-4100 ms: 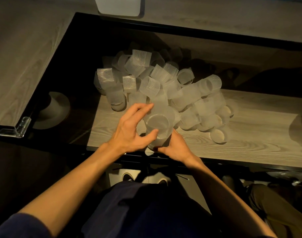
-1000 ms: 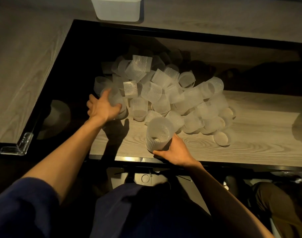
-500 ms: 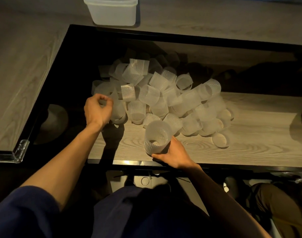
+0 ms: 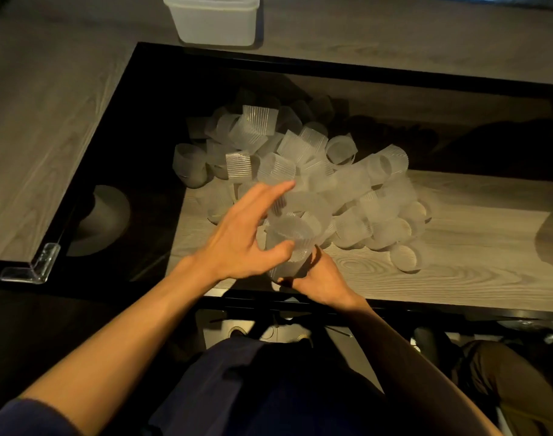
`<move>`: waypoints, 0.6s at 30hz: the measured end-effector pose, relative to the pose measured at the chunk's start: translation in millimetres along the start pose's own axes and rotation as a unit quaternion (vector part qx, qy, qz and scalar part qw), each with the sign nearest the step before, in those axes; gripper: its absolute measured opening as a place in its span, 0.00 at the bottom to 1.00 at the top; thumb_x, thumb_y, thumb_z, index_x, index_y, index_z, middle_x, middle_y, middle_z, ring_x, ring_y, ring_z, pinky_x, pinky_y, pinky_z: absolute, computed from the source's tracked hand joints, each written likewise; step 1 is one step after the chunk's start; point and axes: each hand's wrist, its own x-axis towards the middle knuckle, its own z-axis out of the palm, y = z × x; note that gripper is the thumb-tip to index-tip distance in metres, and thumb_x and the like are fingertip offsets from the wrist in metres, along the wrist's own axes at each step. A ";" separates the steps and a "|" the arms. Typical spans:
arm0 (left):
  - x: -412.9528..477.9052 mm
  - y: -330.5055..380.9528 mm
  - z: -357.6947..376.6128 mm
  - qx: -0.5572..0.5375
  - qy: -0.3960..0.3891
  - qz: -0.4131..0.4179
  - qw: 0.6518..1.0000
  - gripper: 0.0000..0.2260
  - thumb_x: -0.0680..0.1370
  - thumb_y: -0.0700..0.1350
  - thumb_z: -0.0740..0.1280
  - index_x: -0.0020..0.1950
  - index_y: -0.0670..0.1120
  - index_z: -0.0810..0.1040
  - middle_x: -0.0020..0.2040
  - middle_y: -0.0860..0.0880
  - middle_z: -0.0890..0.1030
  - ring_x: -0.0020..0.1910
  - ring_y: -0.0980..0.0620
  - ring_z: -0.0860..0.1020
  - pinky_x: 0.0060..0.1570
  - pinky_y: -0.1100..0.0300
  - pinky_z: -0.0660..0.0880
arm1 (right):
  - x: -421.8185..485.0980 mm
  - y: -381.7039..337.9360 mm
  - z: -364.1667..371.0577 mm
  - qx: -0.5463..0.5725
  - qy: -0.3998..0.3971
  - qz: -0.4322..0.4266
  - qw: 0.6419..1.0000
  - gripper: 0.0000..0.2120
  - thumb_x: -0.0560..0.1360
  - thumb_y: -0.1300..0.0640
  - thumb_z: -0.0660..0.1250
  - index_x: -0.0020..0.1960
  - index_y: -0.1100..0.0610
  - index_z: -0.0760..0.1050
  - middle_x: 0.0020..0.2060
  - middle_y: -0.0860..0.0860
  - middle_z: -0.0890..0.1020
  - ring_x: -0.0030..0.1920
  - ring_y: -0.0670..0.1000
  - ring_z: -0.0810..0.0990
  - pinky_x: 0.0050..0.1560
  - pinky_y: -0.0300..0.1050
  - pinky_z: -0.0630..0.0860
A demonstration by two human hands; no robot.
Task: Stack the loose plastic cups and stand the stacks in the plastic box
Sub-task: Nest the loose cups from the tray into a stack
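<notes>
Your right hand [image 4: 321, 280] curls its fingers round the base of the stack [image 4: 297, 258] at the bench [image 4: 457, 247] edge, while your left hand [image 4: 243, 240] is splayed over it, thumb on the rim. These cups look light, thin and slick, so squeeze the ribbed wall gently.

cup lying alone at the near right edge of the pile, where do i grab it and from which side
Pinch the cup across its wall, coming down from above. It seems to lie on its side with bare table near and right of it, so its flanks look free. The right hand grips the stack, so the left hand would likely fetch it.
</notes>
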 end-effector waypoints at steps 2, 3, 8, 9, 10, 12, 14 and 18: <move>-8.0 -5.0 5.7 0.006 -0.026 0.006 1.000 0.34 0.72 0.49 0.72 0.76 0.39 0.69 0.54 0.46 0.74 0.52 0.51 0.74 0.52 0.58 0.74 | 0.5 4.4 2.3 -0.004 0.002 0.012 1.000 0.32 0.62 0.37 0.79 0.63 0.43 0.76 0.54 0.39 0.83 0.55 0.38 0.82 0.53 0.48 0.83; -10.9 -6.4 7.5 0.013 -0.037 0.007 0.999 0.34 0.72 0.49 0.72 0.76 0.39 0.69 0.55 0.46 0.74 0.53 0.52 0.74 0.52 0.57 0.75 | 0.5 6.0 2.9 -0.005 0.004 0.018 1.000 0.32 0.61 0.36 0.79 0.62 0.43 0.76 0.53 0.39 0.83 0.54 0.38 0.82 0.53 0.48 0.83; -10.9 -5.8 8.5 0.035 -0.037 0.009 0.999 0.33 0.72 0.50 0.70 0.76 0.40 0.70 0.54 0.45 0.73 0.52 0.50 0.74 0.49 0.51 0.76 | 1.0 5.5 3.2 -0.015 0.005 0.012 1.000 0.34 0.62 0.35 0.79 0.64 0.42 0.74 0.55 0.38 0.82 0.56 0.38 0.80 0.55 0.45 0.82; -9.5 -6.4 7.2 0.039 -0.035 0.007 0.999 0.33 0.72 0.50 0.70 0.76 0.41 0.70 0.53 0.45 0.73 0.51 0.49 0.74 0.48 0.50 0.76 | 0.3 3.7 2.6 -0.013 0.006 0.010 1.000 0.34 0.62 0.36 0.79 0.65 0.42 0.74 0.56 0.38 0.81 0.57 0.38 0.80 0.56 0.45 0.81; -8.7 -7.8 6.0 0.044 -0.035 0.006 0.998 0.34 0.72 0.50 0.70 0.76 0.41 0.70 0.53 0.45 0.73 0.50 0.48 0.74 0.46 0.49 0.76 | -0.2 4.1 2.8 -0.006 0.010 0.010 1.000 0.34 0.63 0.37 0.79 0.66 0.42 0.74 0.58 0.39 0.81 0.58 0.38 0.80 0.57 0.45 0.81; -8.5 -10.4 3.7 0.055 -0.044 0.009 0.997 0.34 0.71 0.50 0.71 0.77 0.42 0.70 0.53 0.45 0.72 0.50 0.48 0.74 0.45 0.49 0.76 | -2.4 3.2 1.3 0.012 0.019 0.014 1.000 0.34 0.63 0.40 0.80 0.66 0.42 0.73 0.59 0.40 0.81 0.59 0.40 0.80 0.58 0.46 0.80; -9.8 -11.4 2.7 0.071 -0.061 0.018 0.995 0.35 0.71 0.51 0.71 0.77 0.43 0.70 0.56 0.45 0.71 0.51 0.49 0.73 0.46 0.50 0.76 | -3.3 3.4 0.8 0.021 0.017 0.020 0.999 0.35 0.62 0.40 0.80 0.66 0.43 0.73 0.59 0.41 0.81 0.59 0.41 0.81 0.58 0.48 0.81; -6.5 -8.9 3.1 0.061 -0.077 0.021 0.995 0.34 0.72 0.51 0.69 0.77 0.42 0.69 0.61 0.45 0.71 0.56 0.51 0.73 0.52 0.54 0.76 | -1.1 4.6 3.1 -0.004 0.004 0.034 0.999 0.34 0.61 0.36 0.78 0.65 0.43 0.74 0.56 0.40 0.81 0.56 0.40 0.81 0.56 0.48 0.82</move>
